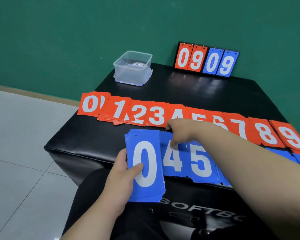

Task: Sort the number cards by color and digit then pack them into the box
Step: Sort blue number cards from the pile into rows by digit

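A row of red number card piles (156,115) runs across the black box top, showing 0 through 9 from left to right. My left hand (123,172) grips a stack of blue cards (144,165) with a 0 on top, thumb across the digit. Beside it lie a blue 4 pile (173,160) and a blue 5 pile (201,161). My right hand (178,130) reaches over them and pinches the top edge of the blue 4 pile. An open clear plastic box (132,68) stands at the far left of the top.
A flip scoreboard (206,60) reading 09 in red and 09 in blue stands at the back against the green wall. More blue cards (284,155) lie under my right forearm. The black padded box (215,94) drops to a tiled floor on the left.
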